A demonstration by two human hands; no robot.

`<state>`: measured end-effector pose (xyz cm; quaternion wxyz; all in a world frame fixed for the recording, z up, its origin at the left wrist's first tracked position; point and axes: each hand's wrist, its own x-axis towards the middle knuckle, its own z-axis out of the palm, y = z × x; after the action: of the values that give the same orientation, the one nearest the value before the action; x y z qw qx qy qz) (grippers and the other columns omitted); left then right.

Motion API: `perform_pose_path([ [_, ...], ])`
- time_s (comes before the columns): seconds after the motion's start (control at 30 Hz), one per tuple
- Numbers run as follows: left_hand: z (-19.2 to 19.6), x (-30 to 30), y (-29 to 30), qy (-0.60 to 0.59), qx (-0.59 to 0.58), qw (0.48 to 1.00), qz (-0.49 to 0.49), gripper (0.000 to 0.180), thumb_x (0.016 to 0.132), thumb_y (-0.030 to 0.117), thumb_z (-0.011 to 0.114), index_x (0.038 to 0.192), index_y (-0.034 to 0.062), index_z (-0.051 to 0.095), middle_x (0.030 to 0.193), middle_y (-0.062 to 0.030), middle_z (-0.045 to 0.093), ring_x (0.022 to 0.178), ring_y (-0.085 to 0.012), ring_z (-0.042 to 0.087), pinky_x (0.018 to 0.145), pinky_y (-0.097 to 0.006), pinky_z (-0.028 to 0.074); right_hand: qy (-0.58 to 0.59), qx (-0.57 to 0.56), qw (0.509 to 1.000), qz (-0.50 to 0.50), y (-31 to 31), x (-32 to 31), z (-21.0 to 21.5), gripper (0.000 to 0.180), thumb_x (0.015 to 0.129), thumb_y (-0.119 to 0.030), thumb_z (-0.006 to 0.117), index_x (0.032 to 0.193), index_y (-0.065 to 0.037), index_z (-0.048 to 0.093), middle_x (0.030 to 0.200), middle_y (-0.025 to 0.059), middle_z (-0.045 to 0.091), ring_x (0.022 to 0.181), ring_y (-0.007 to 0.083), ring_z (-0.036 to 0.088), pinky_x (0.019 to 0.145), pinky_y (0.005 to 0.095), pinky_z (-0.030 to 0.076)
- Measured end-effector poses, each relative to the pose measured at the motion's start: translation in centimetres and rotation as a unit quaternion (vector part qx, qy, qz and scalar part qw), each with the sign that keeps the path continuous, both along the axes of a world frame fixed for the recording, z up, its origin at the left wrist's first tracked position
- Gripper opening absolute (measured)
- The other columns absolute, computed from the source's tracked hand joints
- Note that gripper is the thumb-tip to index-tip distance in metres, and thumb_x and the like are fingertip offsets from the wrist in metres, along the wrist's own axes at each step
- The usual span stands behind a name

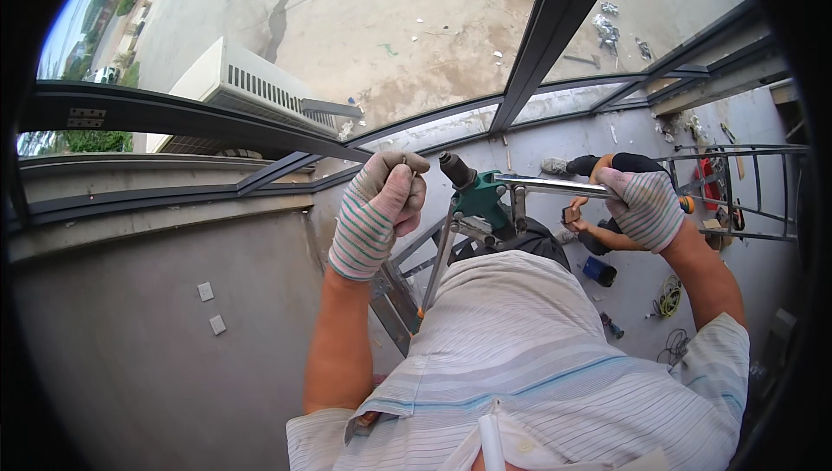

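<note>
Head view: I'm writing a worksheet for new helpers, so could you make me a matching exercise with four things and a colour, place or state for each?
Things
1. Left hand
2. Tool body
3. Right hand
4. Air-conditioner unit

Descriptions
A. Closed on a shiny handle
B. White, beyond the dark window frame
C. Pinching a small item, too small to identify
D. Green

Pairs: 1-C, 2-D, 3-A, 4-B

Right fingers point(617, 181) around chrome handle point(555, 184) of green tool point(479, 203), left fingers point(399, 187) pinching small piece point(406, 162), dark window frame point(546, 38)
</note>
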<state>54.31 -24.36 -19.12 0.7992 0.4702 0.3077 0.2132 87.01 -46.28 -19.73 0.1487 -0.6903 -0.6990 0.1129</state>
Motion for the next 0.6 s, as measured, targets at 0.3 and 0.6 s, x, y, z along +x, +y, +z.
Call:
perform_pose_path([
  [0.3,2.9,-0.4,1.9,0.144,0.189,0.967,-0.090,0.023,0.107,0.021,0.058,0.122,0.0064,0.069,0.081,0.0022,0.057,0.070,-0.0046,0.050,0.062,-0.021,0.043,-0.002,0.010,1.000,0.017,0.7,0.0,0.2,0.032,0.079,-0.001,0.068,0.111,-0.007,0.068,0.072,0.0111,0.064,0.065,0.0290,0.066,0.059,0.0369,0.052],
  [0.6,5.0,0.4,3.2,0.163,0.268,0.936,-0.161,0.017,0.106,0.016,0.060,0.115,0.0031,0.065,0.080,0.0009,0.057,0.073,-0.0072,0.053,0.068,-0.025,0.048,-0.001,0.009,1.000,0.013,1.2,-0.1,0.7,0.027,0.080,-0.002,0.069,0.107,-0.007,0.069,0.068,0.0120,0.063,0.063,0.0306,0.065,0.056,0.0379,0.051],
])
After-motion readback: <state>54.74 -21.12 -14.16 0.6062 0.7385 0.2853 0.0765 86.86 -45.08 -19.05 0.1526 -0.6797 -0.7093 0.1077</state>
